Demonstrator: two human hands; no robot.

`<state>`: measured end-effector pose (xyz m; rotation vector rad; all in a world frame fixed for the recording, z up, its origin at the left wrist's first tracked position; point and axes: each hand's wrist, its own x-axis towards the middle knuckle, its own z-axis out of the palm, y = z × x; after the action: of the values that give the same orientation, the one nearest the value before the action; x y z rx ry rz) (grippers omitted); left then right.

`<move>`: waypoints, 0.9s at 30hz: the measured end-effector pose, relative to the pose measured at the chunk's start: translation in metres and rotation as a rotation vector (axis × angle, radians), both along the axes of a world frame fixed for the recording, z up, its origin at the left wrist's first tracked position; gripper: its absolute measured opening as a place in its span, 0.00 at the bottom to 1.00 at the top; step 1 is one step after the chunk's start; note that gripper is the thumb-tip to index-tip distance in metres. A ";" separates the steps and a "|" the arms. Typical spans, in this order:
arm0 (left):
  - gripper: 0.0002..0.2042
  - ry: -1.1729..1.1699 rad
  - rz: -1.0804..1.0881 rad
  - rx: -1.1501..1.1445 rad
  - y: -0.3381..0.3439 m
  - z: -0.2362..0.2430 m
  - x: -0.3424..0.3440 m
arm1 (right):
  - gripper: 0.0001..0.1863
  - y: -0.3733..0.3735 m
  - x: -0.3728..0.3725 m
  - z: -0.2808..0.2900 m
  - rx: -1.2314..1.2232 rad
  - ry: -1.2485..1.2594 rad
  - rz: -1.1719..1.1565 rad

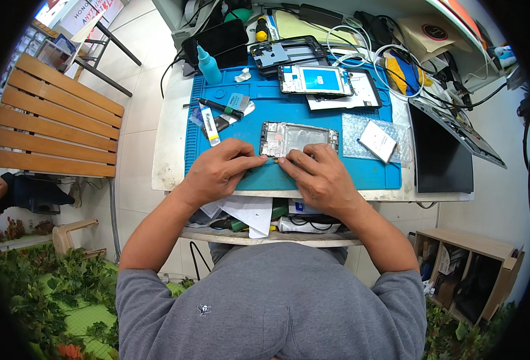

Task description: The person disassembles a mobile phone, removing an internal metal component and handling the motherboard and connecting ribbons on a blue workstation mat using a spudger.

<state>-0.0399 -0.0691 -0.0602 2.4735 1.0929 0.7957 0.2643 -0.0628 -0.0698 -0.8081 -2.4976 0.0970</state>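
Observation:
A bare phone frame (pixel 300 137), silver with a black rim, lies on the blue work mat (pixel 241 177) in front of me. My left hand (pixel 223 170) has its thumb and forefinger pressed together at the frame's near left corner. My right hand (pixel 321 177) is closed at the near edge, its curled fingers lapping over the frame. Between the two sets of fingertips shows a tiny orange-brown strip, too small to name. Left of the frame lie a black screwdriver (pixel 222 108) and a white-blue-yellow tube (pixel 208 123).
Behind the frame sit an opened phone (pixel 315 80) and black housings (pixel 292 53). A light-blue squeeze bottle (pixel 208 66) stands back left. To the right, a white battery-like block (pixel 378 141) rests on bubble wrap; a dark screen panel (pixel 440 153) lies beyond. Cables (pixel 400 72) tangle at the back.

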 end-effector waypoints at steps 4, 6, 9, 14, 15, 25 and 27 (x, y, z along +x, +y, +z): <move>0.23 -0.011 -0.001 -0.004 0.000 -0.001 0.000 | 0.21 0.000 0.000 -0.001 0.013 0.003 -0.001; 0.22 -0.024 0.004 -0.005 0.001 -0.001 0.000 | 0.21 0.000 0.000 -0.001 0.015 0.001 -0.003; 0.22 -0.014 -0.004 0.004 0.001 -0.002 0.000 | 0.21 0.000 -0.001 -0.001 0.017 -0.002 -0.004; 0.23 0.020 -0.032 0.066 0.001 -0.003 0.001 | 0.21 -0.001 0.000 -0.001 0.007 -0.009 -0.004; 0.23 0.019 -0.032 0.067 0.001 -0.003 0.001 | 0.21 -0.001 0.000 -0.001 0.007 -0.009 -0.004; 0.25 0.140 -0.082 0.204 -0.003 0.006 0.003 | 0.20 0.000 -0.001 0.000 0.014 -0.003 -0.008; 0.25 0.128 -0.072 0.188 -0.003 0.003 0.001 | 0.20 0.000 -0.001 0.001 0.010 0.000 -0.012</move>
<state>-0.0385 -0.0721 -0.0569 2.7379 1.0055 0.7592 0.2636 -0.0625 -0.0687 -0.8189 -2.4915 0.0802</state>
